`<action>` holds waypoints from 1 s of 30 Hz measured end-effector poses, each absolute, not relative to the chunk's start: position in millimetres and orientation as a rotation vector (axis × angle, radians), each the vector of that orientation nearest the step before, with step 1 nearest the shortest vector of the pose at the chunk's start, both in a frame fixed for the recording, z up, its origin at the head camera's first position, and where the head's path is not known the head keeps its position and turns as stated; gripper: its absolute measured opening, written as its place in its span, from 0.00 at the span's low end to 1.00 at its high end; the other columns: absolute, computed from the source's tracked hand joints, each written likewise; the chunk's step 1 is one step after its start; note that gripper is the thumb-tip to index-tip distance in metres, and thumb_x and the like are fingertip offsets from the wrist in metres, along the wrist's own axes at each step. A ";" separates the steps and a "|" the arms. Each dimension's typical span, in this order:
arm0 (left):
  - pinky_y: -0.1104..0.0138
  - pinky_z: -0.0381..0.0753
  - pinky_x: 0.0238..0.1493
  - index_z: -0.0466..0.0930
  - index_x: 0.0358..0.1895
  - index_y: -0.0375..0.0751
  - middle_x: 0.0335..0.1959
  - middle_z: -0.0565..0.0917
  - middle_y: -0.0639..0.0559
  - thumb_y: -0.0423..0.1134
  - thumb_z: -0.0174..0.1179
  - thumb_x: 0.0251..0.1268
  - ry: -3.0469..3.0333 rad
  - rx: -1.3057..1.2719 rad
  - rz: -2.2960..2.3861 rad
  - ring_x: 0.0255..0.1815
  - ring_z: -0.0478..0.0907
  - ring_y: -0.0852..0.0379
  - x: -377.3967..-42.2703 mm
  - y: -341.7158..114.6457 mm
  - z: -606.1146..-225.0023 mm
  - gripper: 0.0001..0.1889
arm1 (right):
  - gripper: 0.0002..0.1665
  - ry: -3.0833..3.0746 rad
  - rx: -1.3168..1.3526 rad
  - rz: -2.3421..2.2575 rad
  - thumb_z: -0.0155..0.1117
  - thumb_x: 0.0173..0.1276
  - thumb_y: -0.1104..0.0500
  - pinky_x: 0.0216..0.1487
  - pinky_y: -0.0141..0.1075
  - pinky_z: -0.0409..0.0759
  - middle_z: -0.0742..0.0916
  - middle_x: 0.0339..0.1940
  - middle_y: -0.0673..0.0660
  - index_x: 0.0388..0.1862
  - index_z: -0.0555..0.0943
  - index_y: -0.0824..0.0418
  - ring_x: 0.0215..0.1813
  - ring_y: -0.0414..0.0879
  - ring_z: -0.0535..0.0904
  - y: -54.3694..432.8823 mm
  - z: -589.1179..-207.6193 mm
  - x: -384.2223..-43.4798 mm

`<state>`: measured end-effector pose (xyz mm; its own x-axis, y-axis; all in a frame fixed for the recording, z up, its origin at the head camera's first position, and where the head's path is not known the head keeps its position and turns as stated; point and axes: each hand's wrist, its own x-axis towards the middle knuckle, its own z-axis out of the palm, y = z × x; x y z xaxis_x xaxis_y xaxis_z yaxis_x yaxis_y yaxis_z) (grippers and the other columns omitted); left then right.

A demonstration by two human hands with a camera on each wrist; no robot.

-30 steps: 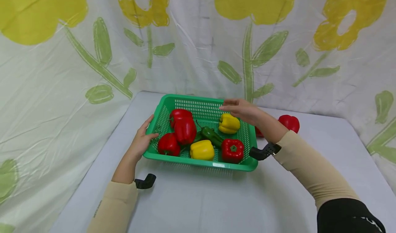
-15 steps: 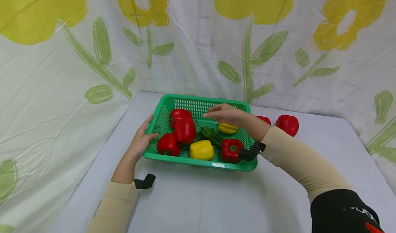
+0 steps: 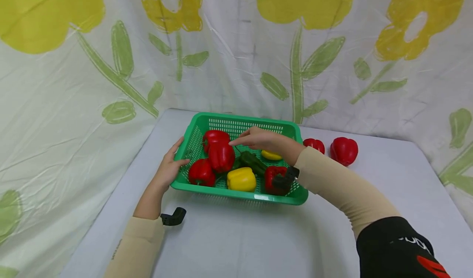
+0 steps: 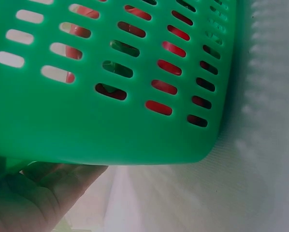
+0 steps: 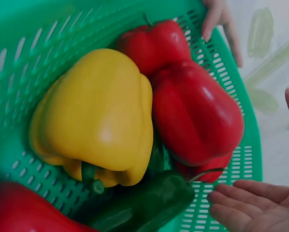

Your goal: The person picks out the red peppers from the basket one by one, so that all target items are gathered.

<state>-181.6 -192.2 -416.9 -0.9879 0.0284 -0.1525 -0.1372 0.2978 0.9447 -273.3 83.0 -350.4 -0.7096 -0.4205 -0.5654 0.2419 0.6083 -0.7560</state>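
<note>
Fingers (image 5: 241, 198) of the right hand (image 3: 260, 138) extended, holding nothing, over the green basket (image 3: 221, 191) near a red pepper (image 3: 221, 157); left hand (image 3: 169, 168) grips the basket's left end. Basket on desk (image 3: 240, 237), long axis left-right; green pepper (image 3: 254, 163) inside lies diagonally, stem toward far left

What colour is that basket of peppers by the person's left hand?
Green; the basket shows best in the head view.

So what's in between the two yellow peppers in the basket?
A long green pepper lies between the front yellow pepper and the back yellow pepper, which the right hand partly hides. You can see that in the head view.
</note>
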 end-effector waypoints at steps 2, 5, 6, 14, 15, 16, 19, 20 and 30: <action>0.47 0.61 0.64 0.42 0.75 0.55 0.74 0.51 0.41 0.30 0.47 0.65 2.411 -0.104 1.782 0.69 0.58 0.40 -181.5 -192.4 -416.0 0.38 | 0.42 2.077 -0.136 -1.112 0.69 0.55 0.44 0.57 0.37 0.71 0.80 0.50 0.52 0.65 0.69 0.61 0.46 0.44 0.74 80.4 -351.9 -275.2; 0.47 0.62 0.64 0.41 0.75 0.57 0.74 0.52 0.40 0.30 0.47 0.65 2.398 -0.107 1.786 0.69 0.59 0.39 -180.5 -191.7 -413.3 0.39 | 0.43 2.062 -0.128 -1.103 0.68 0.56 0.45 0.55 0.36 0.71 0.80 0.51 0.54 0.66 0.67 0.62 0.48 0.45 0.77 77.5 -354.1 -278.0; 0.47 0.62 0.64 0.41 0.75 0.57 0.74 0.52 0.40 0.30 0.47 0.66 2.397 -0.109 1.786 0.69 0.59 0.39 -180.0 -191.4 -412.5 0.39 | 0.43 2.056 -0.131 -1.101 0.68 0.56 0.45 0.56 0.36 0.72 0.80 0.53 0.55 0.67 0.66 0.62 0.51 0.46 0.78 76.5 -354.6 -278.6; 0.46 0.62 0.64 0.41 0.75 0.57 0.74 0.52 0.40 0.30 0.47 0.66 2.399 -0.112 1.786 0.69 0.59 0.39 -178.3 -191.5 -410.6 0.39 | 0.30 2.065 -0.171 -1.083 0.69 0.56 0.45 0.42 0.38 0.63 0.59 0.16 0.49 0.13 0.60 0.56 0.28 0.43 0.58 66.7 -358.6 -275.5; 0.46 0.61 0.64 0.41 0.75 0.57 0.74 0.51 0.40 0.30 0.47 0.66 2.398 -0.112 1.788 0.69 0.58 0.39 -178.2 -191.5 -410.4 0.38 | 0.31 2.072 -0.185 -1.076 0.68 0.56 0.45 0.42 0.38 0.63 0.58 0.14 0.48 0.11 0.58 0.55 0.26 0.43 0.58 65.6 -358.9 -274.6; 0.46 0.61 0.65 0.41 0.75 0.56 0.74 0.51 0.40 0.30 0.47 0.66 2.401 -0.111 1.786 0.69 0.58 0.39 -178.1 -191.7 -410.3 0.38 | 0.31 2.081 -0.199 -1.065 0.68 0.56 0.45 0.42 0.38 0.64 0.58 0.14 0.47 0.11 0.58 0.54 0.25 0.42 0.58 64.6 -359.3 -274.0; 0.46 0.59 0.66 0.41 0.75 0.55 0.75 0.50 0.41 0.30 0.47 0.65 2.399 -0.105 1.792 0.70 0.57 0.39 -178.1 -191.8 -409.9 0.38 | 0.33 2.119 -0.236 -1.038 0.68 0.55 0.43 0.36 0.37 0.60 0.58 0.12 0.47 0.09 0.57 0.53 0.20 0.42 0.53 61.9 -360.2 -272.9; 0.46 0.58 0.66 0.41 0.75 0.55 0.75 0.50 0.41 0.30 0.47 0.65 2.400 -0.102 1.792 0.70 0.56 0.39 -178.3 -191.8 -409.8 0.38 | 0.33 2.137 -0.252 -1.021 0.68 0.55 0.43 0.34 0.38 0.58 0.58 0.12 0.47 0.09 0.57 0.53 0.19 0.42 0.52 61.2 -360.3 -272.7; 0.46 0.58 0.66 0.41 0.75 0.57 0.75 0.50 0.42 0.30 0.47 0.66 2.374 -0.106 1.815 0.70 0.56 0.39 -177.5 -191.6 -409.6 0.38 | 0.36 2.271 -0.332 -0.841 0.69 0.52 0.40 0.24 0.34 0.54 0.55 0.11 0.47 0.07 0.55 0.53 0.15 0.41 0.47 51.0 -364.1 -277.0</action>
